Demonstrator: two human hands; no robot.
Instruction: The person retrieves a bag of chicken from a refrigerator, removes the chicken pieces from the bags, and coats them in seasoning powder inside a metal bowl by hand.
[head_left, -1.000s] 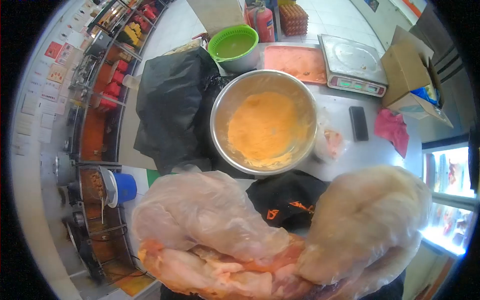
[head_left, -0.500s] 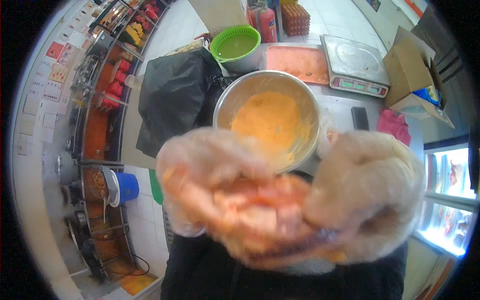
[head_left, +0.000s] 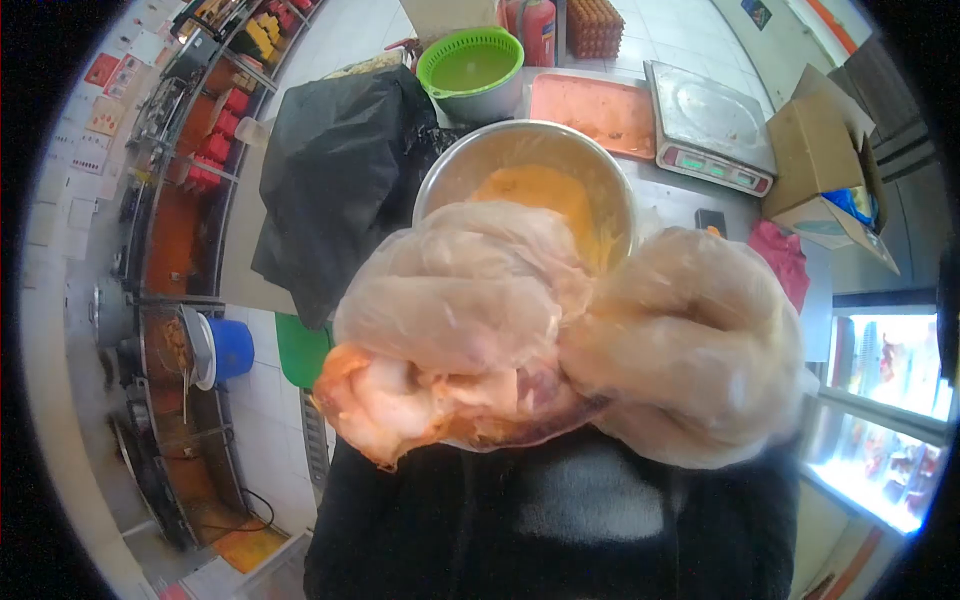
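Note:
A piece of raw chicken, pale with reddish-orange parts, hangs in front of my body, above my black apron. My left hand, in a clear plastic glove, closes over its top with the fingers curled. My right hand, gloved the same way, grips the chicken's right end in a fist. Both hands are close together. Just beyond them stands a steel bowl with an orange-yellow coating inside; my left hand hides its near part.
Behind the bowl are a green colander, a pink tray and a digital scale. A black plastic bag lies left. To the right are a cardboard box, a pink cloth and a lit glass-door fridge.
The chicken was stretched between both hands, its inside showing. Now my left hand has come over its top and the piece is more gathered. Both hands are closer together and less blurred.

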